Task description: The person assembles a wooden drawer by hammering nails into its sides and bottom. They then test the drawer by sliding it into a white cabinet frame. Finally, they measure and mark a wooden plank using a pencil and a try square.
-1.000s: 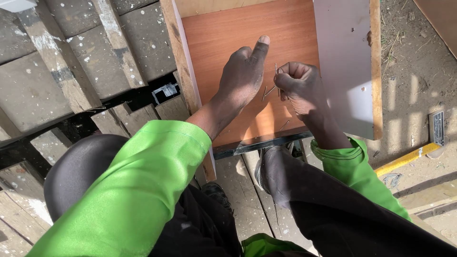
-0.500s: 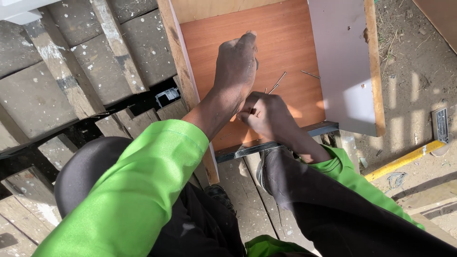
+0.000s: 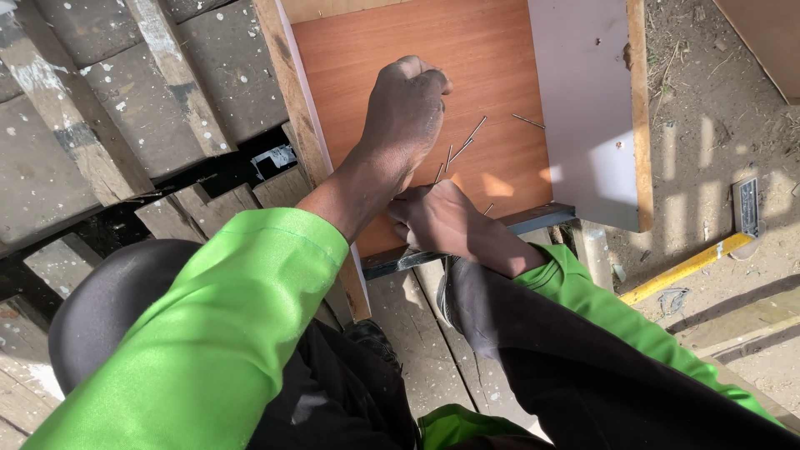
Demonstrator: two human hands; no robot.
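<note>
A reddish-brown laminated board point(image 3: 400, 33) lies in front of me, with a white panel point(image 3: 583, 108) along its right side. My left hand point(image 3: 404, 108) rests on the board with its fingers curled into a fist; nothing shows inside it. My right hand point(image 3: 442, 221) sits just below the left wrist, at the board's near edge. It is closed around thin nails point(image 3: 440, 171) whose ends stick up past the knuckles. Loose nails point(image 3: 527, 121) lie on the board to the right of my left hand. Both sleeves are bright green.
A dark metal bar point(image 3: 533, 221) runs under the board's near edge. A yellow-handled hammer point(image 3: 692, 267) lies on the dirt at the right. Paint-spattered wooden planks point(image 3: 125, 108) with dark gaps fill the left side. My knees in black trousers fill the bottom.
My right hand has moved left and toward me, from beside the left hand to under its wrist. My left hand's fingers have curled from spread into a fist.
</note>
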